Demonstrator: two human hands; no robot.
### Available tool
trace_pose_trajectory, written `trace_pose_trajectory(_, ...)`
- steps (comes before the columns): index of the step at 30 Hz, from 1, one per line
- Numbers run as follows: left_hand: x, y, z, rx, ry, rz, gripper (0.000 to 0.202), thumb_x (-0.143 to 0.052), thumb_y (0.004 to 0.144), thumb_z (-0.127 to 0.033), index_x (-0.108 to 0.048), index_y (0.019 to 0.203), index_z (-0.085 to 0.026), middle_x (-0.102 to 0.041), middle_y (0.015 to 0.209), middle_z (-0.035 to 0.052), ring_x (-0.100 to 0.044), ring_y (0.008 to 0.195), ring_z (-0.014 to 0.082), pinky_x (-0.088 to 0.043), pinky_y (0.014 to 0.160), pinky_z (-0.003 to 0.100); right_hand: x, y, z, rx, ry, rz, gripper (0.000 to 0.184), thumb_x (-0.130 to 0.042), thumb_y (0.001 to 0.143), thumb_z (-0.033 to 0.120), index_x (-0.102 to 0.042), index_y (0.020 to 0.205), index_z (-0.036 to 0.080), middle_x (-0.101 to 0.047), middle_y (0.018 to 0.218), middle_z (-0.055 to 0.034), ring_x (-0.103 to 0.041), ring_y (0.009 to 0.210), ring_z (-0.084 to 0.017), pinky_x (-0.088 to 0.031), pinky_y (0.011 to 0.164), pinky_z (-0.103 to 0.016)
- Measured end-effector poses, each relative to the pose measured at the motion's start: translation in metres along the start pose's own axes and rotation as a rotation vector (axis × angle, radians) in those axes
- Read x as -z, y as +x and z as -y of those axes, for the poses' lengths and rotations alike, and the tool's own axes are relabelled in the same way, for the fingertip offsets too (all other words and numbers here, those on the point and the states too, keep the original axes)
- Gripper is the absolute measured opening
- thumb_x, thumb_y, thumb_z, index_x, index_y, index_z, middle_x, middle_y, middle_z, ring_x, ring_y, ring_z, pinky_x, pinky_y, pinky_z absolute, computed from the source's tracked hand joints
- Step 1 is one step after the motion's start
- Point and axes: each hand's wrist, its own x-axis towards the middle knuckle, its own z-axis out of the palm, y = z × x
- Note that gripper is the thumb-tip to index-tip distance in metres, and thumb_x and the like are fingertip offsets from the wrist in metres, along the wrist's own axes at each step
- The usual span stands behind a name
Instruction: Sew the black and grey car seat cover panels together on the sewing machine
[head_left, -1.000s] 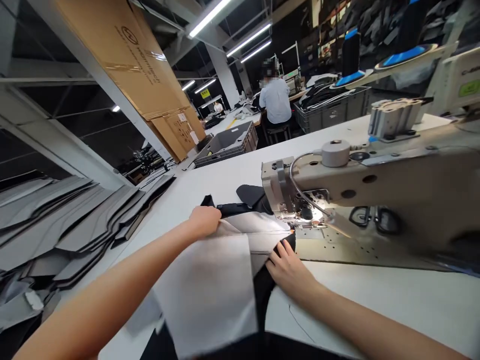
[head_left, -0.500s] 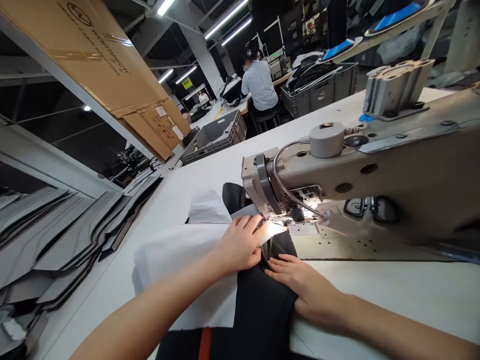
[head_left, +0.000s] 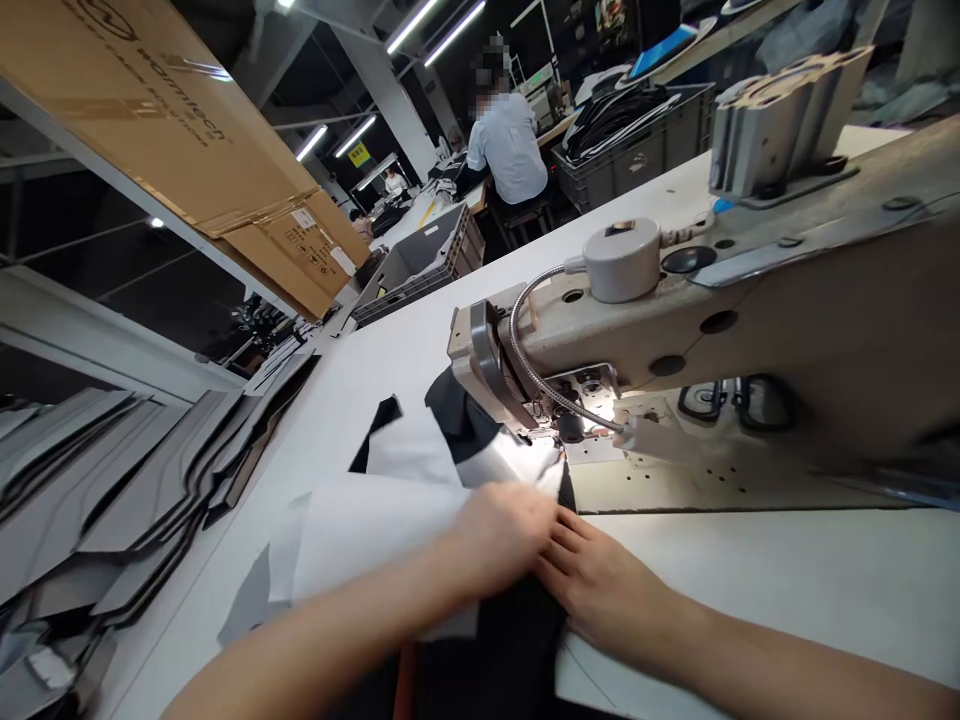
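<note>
A layered piece of black fabric (head_left: 517, 640) and white lining (head_left: 360, 535) lies on the desk (head_left: 757, 580), its far end reaching the presser foot (head_left: 570, 425) of a beige industrial sewing machine (head_left: 795, 330). The left hand (head_left: 502, 540) sits curled on the white layer, just short of the presser foot – it is blurred, so whether it grips or only presses I cannot tell. The right hand (head_left: 604, 585) lies open, fingers spread, on the black fabric beside it. Stacked grey cut panels (head_left: 127, 480) lie past the desk's left edge; a grey crate (head_left: 420, 270) stands toward the far end, with a seated co-worker (head_left: 510, 150) in a pale shirt beyond it.
</note>
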Motion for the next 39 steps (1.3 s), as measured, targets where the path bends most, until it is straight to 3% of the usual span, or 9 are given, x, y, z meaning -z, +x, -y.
trace_pose_trajectory(3, 0.000, 0.007, -0.011, 0.024, -0.237, 0.009, 0.033, -0.047, 0.080, -0.016, -0.057, 0.112, -0.018, -0.064, 0.085, 0.0034, -0.061, 0.076, 0.0212, -0.046, 0.060, 0.030, -0.005, -0.001, 0.008, 0.024, -0.228, -0.150, 0.025, -0.051, 0.069, 0.006, -0.068, 0.086, 0.010, -0.068, 0.082, -0.0104, -0.063, 0.081, -0.025, -0.049, 0.083, -0.042)
trace_pose_trajectory(7, 0.003, 0.005, 0.000, 0.233, -0.401, 0.051, 0.067, -0.053, 0.079, -0.030, -0.030, 0.142, -0.031, -0.067, 0.092, 0.0004, -0.063, 0.079, 0.0239, -0.046, 0.060, 0.031, -0.002, -0.001, 0.015, -0.015, -0.347, -0.253, 0.035, -0.047, 0.072, 0.006, -0.064, 0.102, 0.001, -0.066, 0.100, -0.0201, -0.062, 0.094, -0.031, -0.049, 0.082, -0.042)
trace_pose_trajectory(14, -0.004, 0.006, -0.009, 0.326, -0.237, 0.072, 0.032, -0.043, 0.083, -0.020, -0.055, 0.113, -0.017, -0.059, 0.110, 0.0095, -0.056, 0.100, 0.0289, -0.049, 0.070, 0.036, 0.004, -0.001, 0.018, -0.033, -0.361, -0.237, 0.035, -0.044, 0.075, 0.007, -0.065, 0.102, 0.001, -0.067, 0.102, -0.0179, -0.062, 0.095, -0.030, -0.042, 0.095, -0.046)
trace_pose_trajectory(19, 0.003, 0.004, 0.011, 0.287, -0.346, 0.088, 0.040, -0.038, 0.088, -0.017, -0.049, 0.126, -0.022, -0.063, 0.105, 0.0061, -0.060, 0.094, 0.0237, -0.048, 0.077, 0.033, 0.003, -0.004, 0.014, -0.083, -0.323, -0.189, 0.044, -0.060, 0.072, 0.023, -0.062, 0.112, 0.003, -0.061, 0.117, -0.0200, -0.055, 0.109, -0.035, -0.038, 0.099, -0.049)
trace_pose_trajectory(22, 0.001, 0.004, 0.024, 0.364, -0.374, 0.029, 0.029, -0.034, 0.093, -0.025, -0.060, 0.105, -0.023, -0.066, 0.096, 0.0032, -0.061, 0.087, 0.0213, -0.047, 0.073, 0.031, 0.002, -0.002, 0.009, -0.158, -0.276, -0.133, 0.064, -0.067, 0.070, 0.041, -0.058, 0.121, 0.003, -0.055, 0.124, -0.0229, -0.050, 0.117, -0.036, -0.037, 0.102, -0.049)
trace_pose_trajectory(25, -0.010, 0.008, 0.021, 0.448, -0.376, -0.065, 0.027, -0.038, 0.094, -0.034, -0.061, 0.087, -0.021, -0.066, 0.087, 0.0018, -0.062, 0.080, 0.0200, -0.045, 0.066, 0.030, -0.003, 0.007, 0.008, -0.135, -0.292, -0.140, 0.066, -0.066, 0.071, 0.045, -0.059, 0.118, 0.000, -0.055, 0.122, -0.0254, -0.051, 0.116, -0.036, -0.040, 0.100, -0.047)
trace_pose_trajectory(32, -0.021, 0.015, 0.000, 0.177, -0.125, 0.022, 0.027, -0.033, 0.095, -0.028, -0.058, 0.095, -0.018, -0.066, 0.086, 0.0069, -0.064, 0.079, 0.0247, -0.041, 0.060, 0.033, -0.003, 0.020, 0.011, 0.065, -0.439, -0.110, 0.027, -0.051, 0.072, 0.011, -0.067, 0.091, 0.000, -0.066, 0.086, -0.0232, -0.063, 0.081, -0.033, -0.050, 0.078, -0.047)
trace_pose_trajectory(35, -0.002, 0.012, 0.018, 0.325, -0.123, 0.060, 0.023, -0.046, 0.091, -0.035, -0.055, 0.105, -0.020, -0.066, 0.085, 0.0057, -0.064, 0.079, 0.0273, -0.040, 0.058, 0.032, 0.010, 0.014, 0.006, 0.157, -0.349, -0.033, 0.022, -0.049, 0.074, 0.009, -0.068, 0.084, 0.005, -0.066, 0.084, -0.0191, -0.063, 0.078, -0.028, -0.052, 0.074, -0.040)
trace_pose_trajectory(39, 0.018, -0.003, 0.046, 0.529, -0.433, 0.126, 0.041, -0.062, 0.076, -0.047, -0.052, 0.109, -0.025, -0.066, 0.088, -0.0005, -0.063, 0.080, 0.0234, -0.040, 0.058, 0.027, 0.016, 0.000, 0.002, 0.180, -0.353, -0.042, 0.026, -0.050, 0.074, 0.012, -0.067, 0.092, 0.003, -0.066, 0.092, -0.0218, -0.064, 0.086, -0.030, -0.052, 0.078, -0.043)
